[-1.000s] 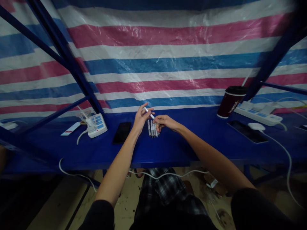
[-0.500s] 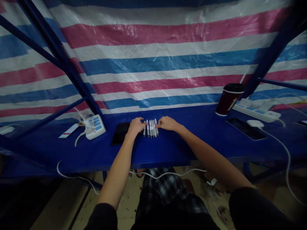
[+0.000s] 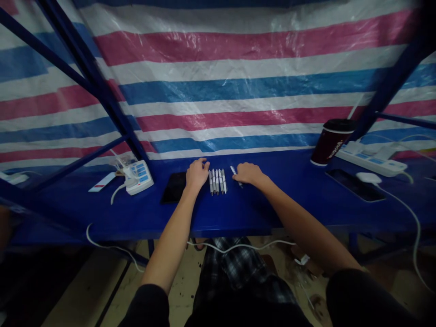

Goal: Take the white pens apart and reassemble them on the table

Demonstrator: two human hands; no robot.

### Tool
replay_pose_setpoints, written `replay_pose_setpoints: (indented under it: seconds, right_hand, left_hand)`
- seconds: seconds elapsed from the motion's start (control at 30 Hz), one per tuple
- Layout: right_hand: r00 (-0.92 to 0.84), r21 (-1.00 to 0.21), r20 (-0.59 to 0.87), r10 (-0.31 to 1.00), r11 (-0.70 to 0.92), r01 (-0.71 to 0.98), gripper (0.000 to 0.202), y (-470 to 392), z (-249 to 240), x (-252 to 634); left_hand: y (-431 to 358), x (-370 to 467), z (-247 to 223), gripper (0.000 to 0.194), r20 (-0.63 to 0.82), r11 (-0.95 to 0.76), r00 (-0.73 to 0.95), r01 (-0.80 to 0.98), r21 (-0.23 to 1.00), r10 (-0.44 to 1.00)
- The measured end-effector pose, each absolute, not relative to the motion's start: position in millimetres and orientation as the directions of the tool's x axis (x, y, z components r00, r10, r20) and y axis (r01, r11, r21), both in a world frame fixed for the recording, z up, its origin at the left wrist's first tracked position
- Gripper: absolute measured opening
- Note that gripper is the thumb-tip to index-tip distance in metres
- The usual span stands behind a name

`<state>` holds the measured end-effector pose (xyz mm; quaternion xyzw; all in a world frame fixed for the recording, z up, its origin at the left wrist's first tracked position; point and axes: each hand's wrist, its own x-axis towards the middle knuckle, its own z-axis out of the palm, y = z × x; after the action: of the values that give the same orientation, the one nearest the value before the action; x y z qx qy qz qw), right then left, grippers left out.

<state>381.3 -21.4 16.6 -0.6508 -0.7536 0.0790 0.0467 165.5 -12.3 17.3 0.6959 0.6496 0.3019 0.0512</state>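
Note:
Several white-and-grey pens [image 3: 218, 181] lie side by side in a row on the blue table [image 3: 231, 213], pointing away from me. My left hand [image 3: 197, 174] rests just left of the row, its thumb and forefinger slightly apart with nothing between them. To the right of the row, a single pen [image 3: 233, 170] is in the closed fingers of my right hand [image 3: 250, 174]; the fingers hide its middle, and its two ends stick out. A gap of bare blue surface separates this pen from the row.
Left of my left hand lies a black tablet-like slab [image 3: 173, 187]. Beyond it are a power strip [image 3: 140, 177] and a phone [image 3: 102, 181]. On the right stand a dark red cup [image 3: 330, 143], another phone [image 3: 354, 185], a white charger [image 3: 369, 178] and a second power strip [image 3: 371, 159].
My right hand has moved right, away from the row, taking one pen with it. My left hand has drawn off the leftmost pens and lifted its fingers slightly farther back.

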Motion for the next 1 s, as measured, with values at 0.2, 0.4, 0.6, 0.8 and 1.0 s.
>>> replay_pose_setpoints:
  seconds: [0.2, 0.4, 0.6, 0.8, 1.0]
  right_hand:
    - [-0.137, -0.217, 0.056, 0.989, 0.146, 0.965, 0.03, -19, 21, 402]
    - [-0.464, -0.825, 0.232, 0.855, 0.425, 0.372, 0.021, -13, 27, 413]
    - [-0.555, -0.929, 0.115, 0.824, 0.287, 0.234, 0.038, -6, 21, 416]
    - [-0.477, -0.779, 0.256, 0.841, 0.471, 0.414, 0.034, -12, 24, 411]
    - [-0.403, -0.789, 0.411, 0.818, 0.541, 0.292, 0.031, -10, 24, 403]
  left_hand:
    - [-16, 173, 17, 0.034, 0.595, -0.434, 0.144, 0.818, 0.379, 0.791]
    - [-27, 184, 19, 0.04, 0.66, -0.681, 0.469, 0.727, 0.089, 0.587]
    - [-29, 186, 20, 0.032, 0.566, -0.717, 0.567, 0.694, 0.062, 0.598]
    - [-27, 182, 20, 0.034, 0.479, -0.675, 0.528, 0.707, 0.21, 0.702]
    - [-27, 178, 23, 0.034, 0.482, -0.616, 0.427, 0.705, 0.352, 0.765]
